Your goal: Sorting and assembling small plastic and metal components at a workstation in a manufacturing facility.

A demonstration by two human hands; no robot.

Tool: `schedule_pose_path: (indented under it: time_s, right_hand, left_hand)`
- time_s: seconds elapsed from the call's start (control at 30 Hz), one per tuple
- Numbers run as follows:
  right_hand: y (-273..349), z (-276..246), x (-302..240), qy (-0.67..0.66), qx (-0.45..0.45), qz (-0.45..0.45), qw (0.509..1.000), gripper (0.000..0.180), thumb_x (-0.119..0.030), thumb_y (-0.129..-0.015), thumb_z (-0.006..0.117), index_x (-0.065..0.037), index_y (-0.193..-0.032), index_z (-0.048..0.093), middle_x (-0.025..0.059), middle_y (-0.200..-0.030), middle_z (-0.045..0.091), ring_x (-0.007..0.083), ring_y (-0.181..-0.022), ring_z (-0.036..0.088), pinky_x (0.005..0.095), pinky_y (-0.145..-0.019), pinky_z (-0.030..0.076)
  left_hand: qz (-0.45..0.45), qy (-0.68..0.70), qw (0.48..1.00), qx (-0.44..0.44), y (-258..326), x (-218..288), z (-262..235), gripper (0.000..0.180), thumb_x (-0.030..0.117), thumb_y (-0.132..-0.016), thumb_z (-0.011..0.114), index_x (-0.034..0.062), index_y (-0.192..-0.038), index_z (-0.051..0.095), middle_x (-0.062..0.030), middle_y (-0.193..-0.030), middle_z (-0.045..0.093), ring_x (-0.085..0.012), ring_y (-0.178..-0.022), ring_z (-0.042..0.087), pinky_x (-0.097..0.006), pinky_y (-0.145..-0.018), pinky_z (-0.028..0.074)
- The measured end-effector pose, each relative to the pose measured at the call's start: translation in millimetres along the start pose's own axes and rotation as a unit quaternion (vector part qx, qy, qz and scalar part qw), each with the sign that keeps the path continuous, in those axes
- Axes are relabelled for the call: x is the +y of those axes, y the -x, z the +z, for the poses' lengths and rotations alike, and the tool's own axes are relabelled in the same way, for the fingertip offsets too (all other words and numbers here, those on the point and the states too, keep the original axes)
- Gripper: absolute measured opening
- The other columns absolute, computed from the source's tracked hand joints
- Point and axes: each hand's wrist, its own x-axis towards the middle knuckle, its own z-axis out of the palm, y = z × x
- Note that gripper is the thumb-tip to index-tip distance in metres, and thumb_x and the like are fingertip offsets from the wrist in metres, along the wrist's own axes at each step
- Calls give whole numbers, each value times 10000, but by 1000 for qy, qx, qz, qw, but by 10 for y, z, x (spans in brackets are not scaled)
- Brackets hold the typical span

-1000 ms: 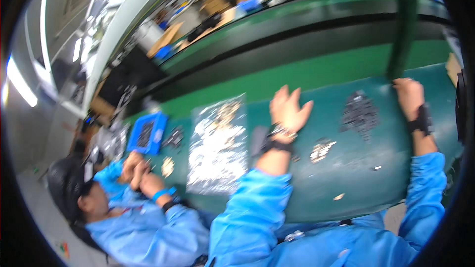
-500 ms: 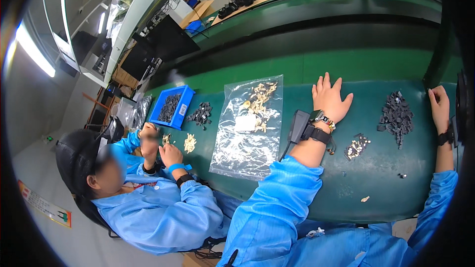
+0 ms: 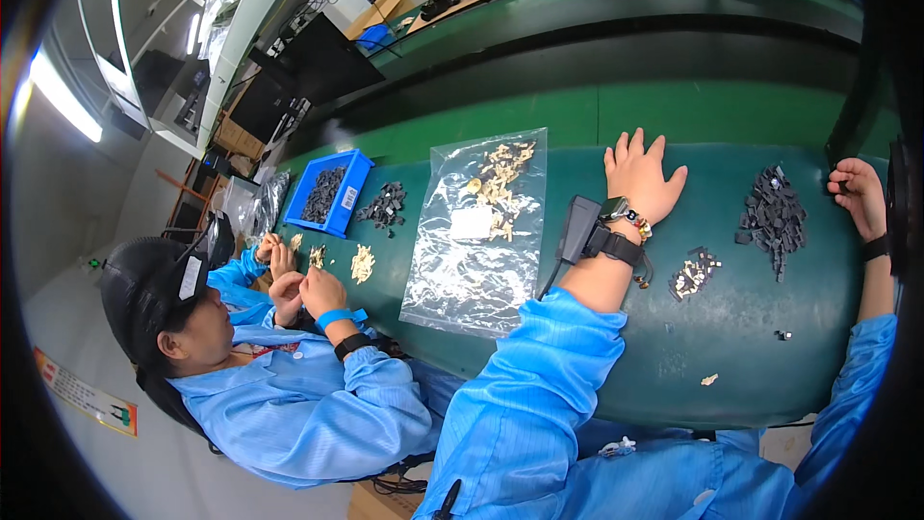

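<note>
My left hand [image 3: 643,179] lies flat on the green mat with its fingers spread, right of a clear plastic bag [image 3: 433,284] holding small cream-coloured pieces [image 3: 504,188]. At the far right, my right hand [image 3: 861,195] has curled fingers beside a dark post; whatever they grip, if anything, is hidden. Between my hands lies a heap of small dark rectangular pieces [image 3: 773,217]. Nearer me is a smaller mixed pile of cream and dark pieces [image 3: 694,275]. One small piece [image 3: 783,335] and a cream piece [image 3: 709,379] lie apart near the front.
On the left, a co-worker in a blue jacket [image 3: 298,414] handles small pieces beside cream piles [image 3: 362,264]. A blue bin [image 3: 360,180] of dark pieces and a loose dark pile [image 3: 384,206] are beyond. A dark post [image 3: 859,96] rises at the back right; a monitor [image 3: 322,58] stands back left.
My right hand's fingers have curled in and turned beside the post. My left hand stays flat. The co-worker's hands have come down toward the cream pieces. The whole view has shifted slightly.
</note>
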Motion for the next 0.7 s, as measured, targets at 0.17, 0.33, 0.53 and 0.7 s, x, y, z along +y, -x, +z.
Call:
schedule_pose_path:
  time_s: [0.17, 0.33, 0.53, 0.7]
  right_hand:
    - [88, 341, -92, -41, -46, 0, 998, 383, 42, -777, 349, 17, -1099, 555, 141, -1048, 655, 207, -931, 665, 269, -749, 562]
    - [42, 258, 119, -62, -40, -77, 994, 194, -93, -901, 528, -7, -1068, 579, 95, -972, 653, 142, -842, 632, 236, -741, 522]
    - [-16, 280, 178, -146, 49, -87, 984, 321, -359, -954, 537, -102, -765, 495, -25, -614, 428, 64, -542, 398, 205, -490, 316]
    - [-42, 215, 185, -164, 24, -80, 983, 356, -368, -963, 518, -130, -707, 452, -41, -559, 370, 56, -482, 330, 208, -458, 274]
  left_hand:
    - [-7, -14, 1000, 1, 4, -53, -14, 600, 428, -818, 597, 89, -1307, 526, -208, -1415, 401, -372, -1351, 290, -512, -1117, 184]
    - [-3, -13, 1000, 0, 24, -33, -43, 599, 430, -818, 596, 92, -1308, 527, -196, -1414, 407, -363, -1352, 293, -507, -1118, 186]
    - [-2, -15, 1000, -10, 29, -29, -40, 593, 431, -821, 593, 95, -1305, 530, -169, -1417, 415, -352, -1353, 297, -507, -1118, 188]
    - [0, -12, 1000, -3, 25, -33, -29, 586, 423, -822, 596, 85, -1297, 535, -165, -1406, 430, -346, -1349, 306, -517, -1114, 191]
